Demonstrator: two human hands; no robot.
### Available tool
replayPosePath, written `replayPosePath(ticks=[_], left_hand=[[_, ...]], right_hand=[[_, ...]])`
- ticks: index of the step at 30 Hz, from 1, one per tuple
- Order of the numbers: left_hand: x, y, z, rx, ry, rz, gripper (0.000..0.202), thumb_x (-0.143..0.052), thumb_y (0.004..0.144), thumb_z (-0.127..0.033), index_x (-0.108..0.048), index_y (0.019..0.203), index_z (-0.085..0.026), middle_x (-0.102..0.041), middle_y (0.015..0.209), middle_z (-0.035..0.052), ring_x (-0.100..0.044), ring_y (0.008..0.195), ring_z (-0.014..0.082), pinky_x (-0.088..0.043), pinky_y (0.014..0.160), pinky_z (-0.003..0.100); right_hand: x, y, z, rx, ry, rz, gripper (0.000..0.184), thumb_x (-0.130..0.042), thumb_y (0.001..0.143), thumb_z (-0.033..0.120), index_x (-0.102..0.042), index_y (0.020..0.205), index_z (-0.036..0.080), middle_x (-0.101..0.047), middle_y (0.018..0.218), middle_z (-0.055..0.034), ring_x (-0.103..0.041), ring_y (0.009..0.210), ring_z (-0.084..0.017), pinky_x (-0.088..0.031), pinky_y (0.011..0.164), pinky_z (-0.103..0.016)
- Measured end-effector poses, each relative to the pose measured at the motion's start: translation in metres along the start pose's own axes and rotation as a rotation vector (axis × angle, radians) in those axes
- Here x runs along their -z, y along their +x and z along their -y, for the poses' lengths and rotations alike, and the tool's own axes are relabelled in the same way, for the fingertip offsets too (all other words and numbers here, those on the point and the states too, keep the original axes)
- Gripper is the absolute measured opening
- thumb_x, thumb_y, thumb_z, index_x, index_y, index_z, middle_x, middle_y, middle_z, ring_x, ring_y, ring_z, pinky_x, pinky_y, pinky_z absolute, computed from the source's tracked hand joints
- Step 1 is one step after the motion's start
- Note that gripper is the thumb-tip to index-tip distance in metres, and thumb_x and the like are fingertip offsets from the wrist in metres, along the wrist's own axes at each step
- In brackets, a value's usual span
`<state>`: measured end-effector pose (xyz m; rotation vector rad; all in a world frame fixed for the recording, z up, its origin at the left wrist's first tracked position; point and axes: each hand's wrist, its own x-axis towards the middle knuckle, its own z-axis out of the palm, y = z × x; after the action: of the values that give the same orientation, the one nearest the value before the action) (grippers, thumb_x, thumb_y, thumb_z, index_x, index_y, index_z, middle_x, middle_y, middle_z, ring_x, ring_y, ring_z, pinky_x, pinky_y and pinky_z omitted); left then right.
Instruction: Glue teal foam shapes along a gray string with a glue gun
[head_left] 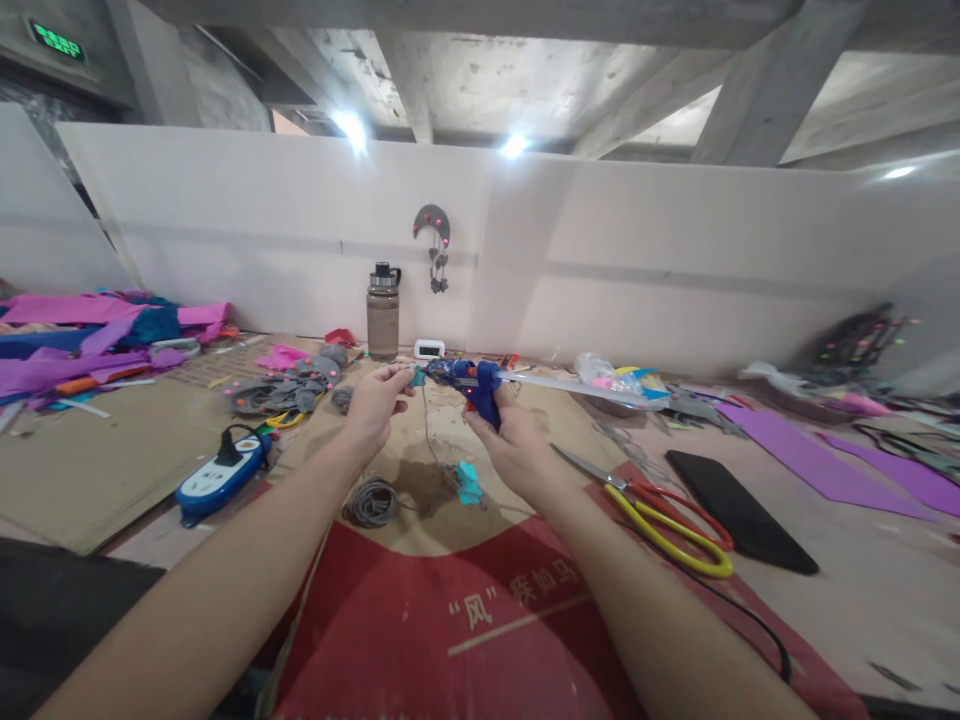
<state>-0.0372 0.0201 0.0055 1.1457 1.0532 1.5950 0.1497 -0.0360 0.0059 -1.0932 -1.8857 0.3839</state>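
My right hand (pixel 514 435) is wrapped round the handle of a blue hot glue gun (pixel 486 392), with a long clear glue stick (pixel 570 384) jutting from its back. The gun's nozzle points left, close to a small teal felt piece (pixel 418 376). That piece is pinched between the fingertips of my left hand (pixel 376 405). A grey cord (pixel 427 425) hangs down from it to the board. Below lie more teal felt pieces (pixel 469 484) and a coil of grey cord (pixel 373 502).
Red-and-yellow scissors (pixel 667 515) and a black phone (pixel 739 510) lie to the right, near purple felt sheets (pixel 817 460). At left are a blue power strip (pixel 223 478) and grey felt pieces (pixel 289 388). A water bottle (pixel 383 325) stands by the white partition (pixel 262 230).
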Motion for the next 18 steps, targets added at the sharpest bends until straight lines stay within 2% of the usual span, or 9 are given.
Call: replayPosePath(ticks=[11,18], left_hand=[[-0.0043,-0.0053,-0.0045,0.000,-0.006,0.006,0.026,-0.072,0.057,-0.035,-0.061,0.069,-0.015,-0.056,0.065,0.0002,-0.048,0.052,0.0075,-0.028,0.041,0.017],[-0.0030,-0.0033,-0.0027,-0.007,-0.014,0.010,0.026,-0.072,0.056,-0.036,-0.061,0.068,-0.015,-0.056,0.063,-0.0002,-0.048,0.052,0.0080,-0.029,0.042,0.018]], right_hand=[[-0.0005,-0.0013,0.0028,-0.008,-0.017,0.015,0.032,-0.045,0.085,0.031,-0.048,0.115,0.019,-0.062,0.105,-0.0090,-0.056,0.092,-0.021,-0.043,0.080,-0.033],[0.0005,-0.0018,0.0038,-0.014,-0.058,0.001,0.032,-0.045,0.085,0.031,-0.049,0.114,0.019,-0.063,0.103,-0.0091,-0.058,0.090,-0.022,-0.043,0.078,-0.034]])
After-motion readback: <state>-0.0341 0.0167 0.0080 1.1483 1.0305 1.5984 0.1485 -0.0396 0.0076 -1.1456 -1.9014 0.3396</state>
